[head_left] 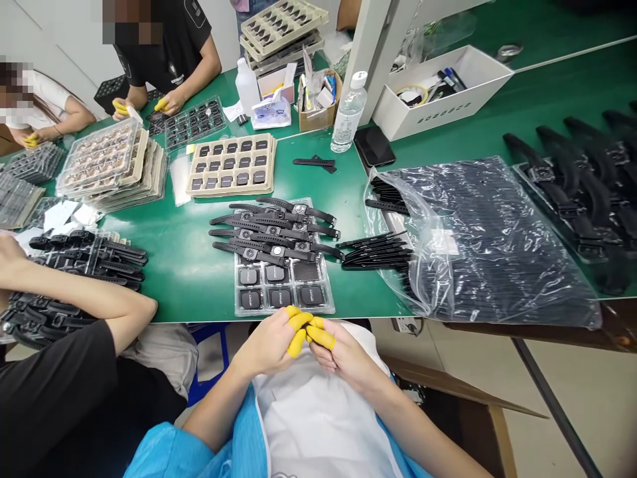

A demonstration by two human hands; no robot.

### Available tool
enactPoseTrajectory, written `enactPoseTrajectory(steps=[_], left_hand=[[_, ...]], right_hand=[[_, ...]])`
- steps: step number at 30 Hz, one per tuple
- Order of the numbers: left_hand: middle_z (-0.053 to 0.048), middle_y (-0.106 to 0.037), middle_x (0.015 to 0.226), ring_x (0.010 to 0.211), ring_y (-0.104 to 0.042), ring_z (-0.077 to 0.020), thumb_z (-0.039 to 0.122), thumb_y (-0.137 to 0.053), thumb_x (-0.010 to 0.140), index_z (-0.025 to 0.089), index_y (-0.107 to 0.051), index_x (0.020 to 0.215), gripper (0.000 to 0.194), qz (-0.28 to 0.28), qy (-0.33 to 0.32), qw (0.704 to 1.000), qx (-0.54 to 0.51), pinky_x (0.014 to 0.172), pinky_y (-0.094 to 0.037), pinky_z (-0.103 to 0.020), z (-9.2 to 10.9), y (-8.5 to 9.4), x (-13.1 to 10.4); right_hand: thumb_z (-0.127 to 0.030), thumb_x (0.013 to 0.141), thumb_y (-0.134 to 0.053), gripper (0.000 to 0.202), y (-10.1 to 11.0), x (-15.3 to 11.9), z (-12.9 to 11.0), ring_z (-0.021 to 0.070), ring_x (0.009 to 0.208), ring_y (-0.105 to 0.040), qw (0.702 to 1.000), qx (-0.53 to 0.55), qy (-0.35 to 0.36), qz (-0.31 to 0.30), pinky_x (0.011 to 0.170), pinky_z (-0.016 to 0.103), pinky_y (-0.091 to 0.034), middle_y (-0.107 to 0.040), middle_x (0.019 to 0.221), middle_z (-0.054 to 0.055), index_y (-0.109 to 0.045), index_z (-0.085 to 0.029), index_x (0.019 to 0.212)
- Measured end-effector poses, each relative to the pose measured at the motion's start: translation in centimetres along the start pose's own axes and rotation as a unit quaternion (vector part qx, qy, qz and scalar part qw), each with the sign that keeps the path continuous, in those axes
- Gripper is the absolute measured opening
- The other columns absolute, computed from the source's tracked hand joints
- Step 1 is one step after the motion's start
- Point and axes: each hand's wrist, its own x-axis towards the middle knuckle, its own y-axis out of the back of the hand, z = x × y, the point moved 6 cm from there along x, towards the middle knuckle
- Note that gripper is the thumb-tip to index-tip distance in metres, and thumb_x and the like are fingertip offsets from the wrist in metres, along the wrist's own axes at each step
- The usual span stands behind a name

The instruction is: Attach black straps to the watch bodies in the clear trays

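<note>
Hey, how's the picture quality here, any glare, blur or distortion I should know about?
Head view: even overhead light with soft shadows; white glare streaks on the clear plastic bag of straps and a sheen on the green table; wide-angle bending curves the table edge and the far right; the co-workers' faces are pixelated; the left hand and right hand, in yellow finger cots, look sharp.

- The one camera sat on my head, looking forward and down over my lap.
- It faced across the green table (189,279), near its front edge.
- My hands met close below, low in the middle of the view.
</note>
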Motion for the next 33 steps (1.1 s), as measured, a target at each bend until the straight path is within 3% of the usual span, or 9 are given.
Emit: enactPoseTrajectory(steps=[5,8,11,14,17,20,23,29,33], left_hand=[[-0.016,-0.067,0.130,0.119,-0.067,-0.0261,0.024,-0.037,0.110,0.019,-0.046,0.151,0.042,0.050,-0.002,0.997,-0.065,0.102,-0.060,-0.044,-0.4,-0.1,0.2],[-0.015,-0.067,0.132,0.118,-0.070,-0.0256,0.026,-0.043,0.109,0.021,-0.037,0.158,0.050,0.041,0.025,0.997,-0.066,0.098,-0.062,-0.041,-0.9,-0.5,0.1],[-0.013,-0.071,0.128,0.112,-0.074,-0.0256,0.024,-0.047,0.107,0.023,-0.030,0.162,0.058,0.003,0.053,0.998,-0.020,0.092,-0.064,-0.040,-1.7,-0.2,-0.2],[-0.009,-0.074,0.125,0.109,-0.075,-0.0247,0.024,-0.050,0.106,0.023,-0.037,0.160,0.056,-0.042,0.074,0.996,0.040,0.091,-0.064,-0.038,-2.6,1.6,-0.6],[-0.007,-0.077,0.119,0.103,-0.075,-0.0226,0.027,-0.054,0.106,0.022,-0.053,0.148,0.043,-0.060,0.082,0.990,0.100,0.088,-0.062,-0.033,-3.5,4.5,-0.4],[-0.009,-0.076,0.111,0.100,-0.069,-0.0247,0.018,-0.052,0.105,0.020,-0.069,0.122,0.024,-0.073,0.048,0.976,0.201,0.088,-0.057,-0.036,-4.1,7.2,0.9],[-0.011,-0.074,0.110,0.101,-0.066,-0.0266,0.010,-0.047,0.103,0.018,-0.070,0.120,0.029,-0.091,0.041,0.957,0.273,0.088,-0.053,-0.039,-5.2,8.7,3.2],[-0.008,-0.072,0.099,0.089,-0.069,-0.0225,0.005,-0.046,0.099,0.018,-0.067,0.111,0.027,-0.146,0.073,0.939,0.302,0.081,-0.047,-0.034,-8.2,8.5,8.2],[-0.009,-0.069,0.095,0.094,-0.068,-0.0250,0.002,-0.049,0.096,0.018,-0.070,0.106,0.028,-0.150,0.067,0.930,0.329,0.084,-0.045,-0.037,-9.2,8.2,9.4]], right_hand=[[-0.063,0.087,-0.074,0.044,-0.2,0.0,-0.1,0.0088,0.044,-0.023,0.999,0.031,0.009,-0.008,0.045,0.025,-0.022,-0.037,0.050,-0.011,-0.054,-0.024,0.085],[-0.065,0.091,-0.070,0.041,0.5,-0.1,-1.5,0.0132,0.048,-0.037,0.992,-0.065,0.102,0.041,0.050,0.028,-0.033,-0.047,0.053,-0.007,-0.058,-0.025,0.087],[-0.054,0.090,-0.075,0.030,1.1,-0.6,-3.8,0.0209,0.068,-0.060,0.934,-0.285,0.203,0.070,0.067,0.033,-0.045,-0.070,0.077,0.003,-0.067,-0.025,0.092],[-0.047,0.096,-0.068,0.022,1.6,-1.0,-4.9,0.0237,0.074,-0.065,0.871,-0.443,0.209,0.031,0.070,0.035,-0.045,-0.076,0.088,0.006,-0.072,-0.026,0.094],[-0.044,0.101,-0.061,0.023,3.0,-1.5,-6.0,0.0232,0.072,-0.064,0.831,-0.514,0.210,0.028,0.068,0.034,-0.044,-0.075,0.086,0.006,-0.074,-0.026,0.096],[-0.043,0.104,-0.053,0.031,4.3,-1.8,-7.7,0.0218,0.070,-0.062,0.787,-0.561,0.246,0.072,0.066,0.034,-0.044,-0.072,0.087,0.008,-0.075,-0.025,0.090],[-0.042,0.105,-0.048,0.036,5.4,-1.4,-9.5,0.0213,0.069,-0.062,0.730,-0.605,0.287,0.136,0.065,0.034,-0.045,-0.070,0.089,0.009,-0.077,-0.024,0.092],[-0.038,0.105,-0.048,0.033,7.3,1.8,-11.6,0.0277,0.076,-0.071,0.624,-0.667,0.317,0.255,0.062,0.035,-0.044,-0.081,0.096,0.012,-0.077,-0.023,0.109],[-0.038,0.106,-0.049,0.032,7.8,3.4,-11.4,0.0261,0.073,-0.072,0.598,-0.697,0.304,0.252,0.060,0.034,-0.042,-0.082,0.099,0.010,-0.077,-0.023,0.110]])
